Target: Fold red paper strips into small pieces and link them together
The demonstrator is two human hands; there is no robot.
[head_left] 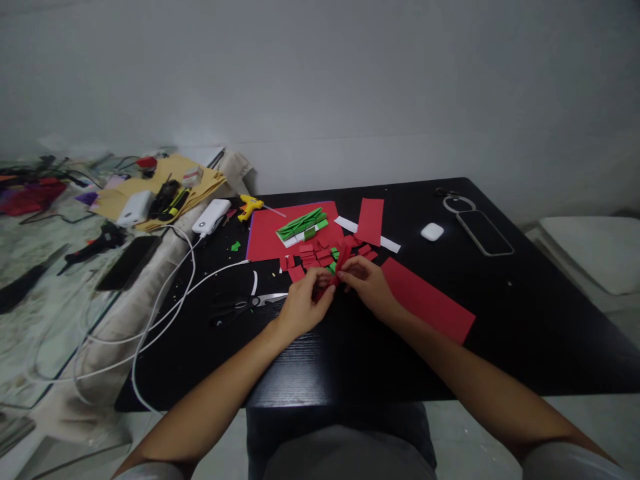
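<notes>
Left hand [306, 301] and right hand [367, 283], head view: fingertips of both close on our red paper strip [343, 259], beside the red scraps [307, 252]. We judge it light, easily creased; hold gently near its lower end.

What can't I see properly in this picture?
All in the head view:
Scissors: tips hidden behind the left hand.
Red paper being held: lower part covered by fingers.
White seat: cut off by the right edge.
Dark object, far left: blurred, cut off by the left edge.
</notes>
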